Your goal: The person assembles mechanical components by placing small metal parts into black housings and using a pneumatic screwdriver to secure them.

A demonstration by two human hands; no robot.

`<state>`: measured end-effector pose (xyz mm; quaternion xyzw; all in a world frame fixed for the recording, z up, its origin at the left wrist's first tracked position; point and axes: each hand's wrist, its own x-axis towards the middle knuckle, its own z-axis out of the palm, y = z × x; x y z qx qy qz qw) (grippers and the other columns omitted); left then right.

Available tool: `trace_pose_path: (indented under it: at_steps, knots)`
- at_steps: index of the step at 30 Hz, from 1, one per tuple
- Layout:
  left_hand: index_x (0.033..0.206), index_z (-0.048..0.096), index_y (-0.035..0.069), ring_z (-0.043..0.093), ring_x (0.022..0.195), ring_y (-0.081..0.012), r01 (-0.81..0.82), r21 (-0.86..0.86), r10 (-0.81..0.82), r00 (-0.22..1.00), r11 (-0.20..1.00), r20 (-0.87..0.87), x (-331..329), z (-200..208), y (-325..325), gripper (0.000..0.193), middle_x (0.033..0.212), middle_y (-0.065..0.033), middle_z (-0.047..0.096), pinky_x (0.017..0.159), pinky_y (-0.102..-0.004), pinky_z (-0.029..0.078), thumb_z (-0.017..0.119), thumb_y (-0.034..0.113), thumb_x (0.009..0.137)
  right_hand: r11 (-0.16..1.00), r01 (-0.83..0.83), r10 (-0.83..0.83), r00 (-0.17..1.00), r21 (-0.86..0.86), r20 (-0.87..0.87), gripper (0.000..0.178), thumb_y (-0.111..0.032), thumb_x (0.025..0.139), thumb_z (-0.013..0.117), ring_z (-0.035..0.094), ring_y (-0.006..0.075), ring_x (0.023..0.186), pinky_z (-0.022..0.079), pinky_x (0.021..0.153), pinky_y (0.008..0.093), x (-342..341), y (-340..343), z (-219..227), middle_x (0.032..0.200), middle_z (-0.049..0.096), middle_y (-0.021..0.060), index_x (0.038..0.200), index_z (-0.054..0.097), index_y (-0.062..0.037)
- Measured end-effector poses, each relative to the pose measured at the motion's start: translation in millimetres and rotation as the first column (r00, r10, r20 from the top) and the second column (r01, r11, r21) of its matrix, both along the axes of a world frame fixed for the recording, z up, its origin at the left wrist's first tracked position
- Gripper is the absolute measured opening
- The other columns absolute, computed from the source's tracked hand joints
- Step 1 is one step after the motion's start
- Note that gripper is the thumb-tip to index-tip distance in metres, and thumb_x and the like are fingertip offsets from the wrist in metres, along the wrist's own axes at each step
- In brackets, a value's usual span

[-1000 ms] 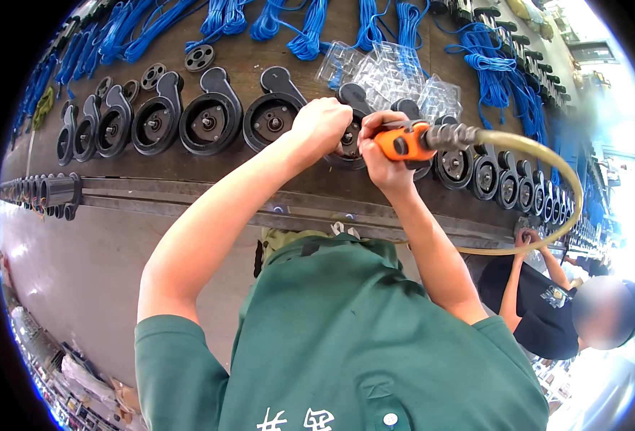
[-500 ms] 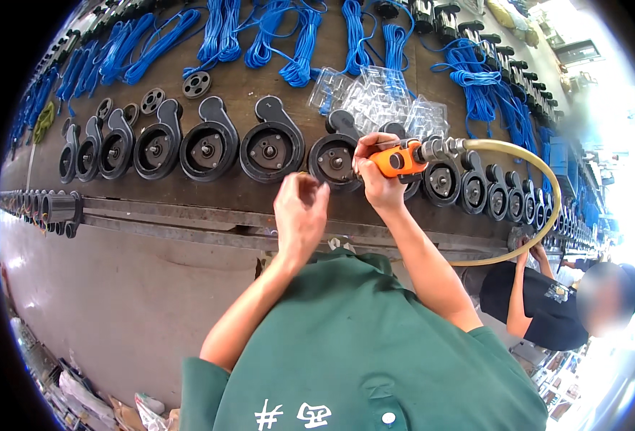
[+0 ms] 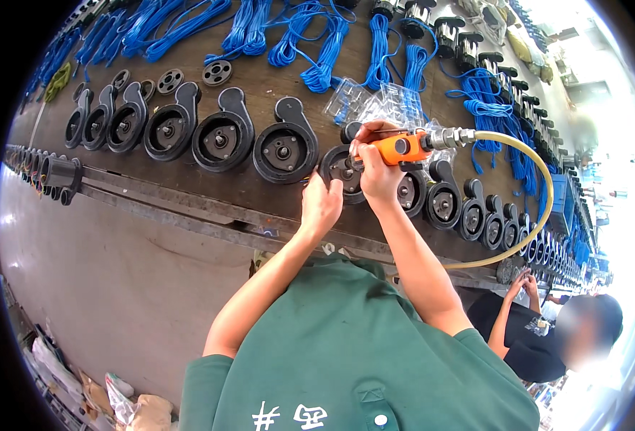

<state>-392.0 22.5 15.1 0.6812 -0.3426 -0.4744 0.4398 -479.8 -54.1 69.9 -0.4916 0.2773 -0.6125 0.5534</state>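
In the head view, a dark bench (image 3: 268,87) bore black housings (image 3: 303,161) and blue cable bundles (image 3: 492,108), alongside grey floor (image 3: 116,251); the right hand (image 3: 376,172) gripped an orange tool (image 3: 401,149) over 1 partly hidden housing (image 3: 339,171), while the left hand (image 3: 322,207) bent at its near rim, its grip impossible to tell

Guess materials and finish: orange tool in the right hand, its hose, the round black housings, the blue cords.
Orange tool: hard plastic or painted metal, can't tell; smooth, even orange.
Hose: likely flexible plastic or rubber; yellowish, smooth, bends without kinks.
Round black housings: plastic or coated metal; dark, uniform surface.
Blue cords: probably plastic-jacketed; bright, uniform colour, neatly bundled strands.
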Motion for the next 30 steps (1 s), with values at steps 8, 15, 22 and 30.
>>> trace_pose_path:
  at_steps: [8,15,22,30]
  knots:
    - [0.133,0.051,-0.004,0.062,0.115,-0.0448,-0.003,-0.008,0.003,1.0,1.0,0.017,3.6,7.6,3.6,0.05,0.119,-0.0314,0.065,0.099,-0.0467,0.049,0.057,0.02,0.09,0.998,-0.059,0.06,0.997,0.028,-0.04,0.027,0.008,0.084,0.061,0.062,0.0117,0.075,0.053,0.065,0.024,2.5,-0.7,2.0,0.091,0.064,0.0073,0.11,0.058,0.0012]
    - [0.102,0.061,-0.006,0.065,0.08,-0.0297,0.113,-0.057,-0.104,0.984,0.992,0.148,2.8,-14.6,2.0,0.035,0.088,-0.0231,0.067,0.075,-0.0439,0.052,0.06,0.027,0.093,0.998,0.012,-0.003,0.989,0.058,-0.151,0.025,-0.003,0.075,0.067,0.064,0.0148,0.087,0.054,0.078,0.0304,6.7,-0.4,5.6,0.093,0.066,0.004,0.099,0.063,-0.0058]
    - [0.125,0.059,-0.006,0.063,0.104,-0.0197,0.059,-0.236,-0.076,0.995,0.97,-0.06,9.6,-77.3,-2.1,0.043,0.112,-0.0128,0.069,0.091,-0.0339,0.049,0.059,0.028,0.098,0.976,-0.002,-0.054,0.966,-0.216,-0.251,0.019,-0.002,0.064,0.067,0.06,0.0184,0.065,0.049,0.063,0.0312,18.5,-3.8,12.4,0.073,0.061,0.0084,0.082,0.06,-0.002]
    - [0.123,0.057,-0.007,0.063,0.101,-0.0192,0.102,-0.276,-0.119,0.992,0.956,-0.043,10.7,-85.9,3.1,0.046,0.111,-0.0142,0.068,0.088,-0.0347,0.048,0.058,0.033,0.099,0.981,0.039,-0.092,0.956,-0.191,-0.279,0.018,-0.003,0.065,0.065,0.056,0.0212,0.06,0.046,0.061,0.0314,12.5,1.6,26.7,0.07,0.058,0.0069,0.081,0.057,-0.0022]
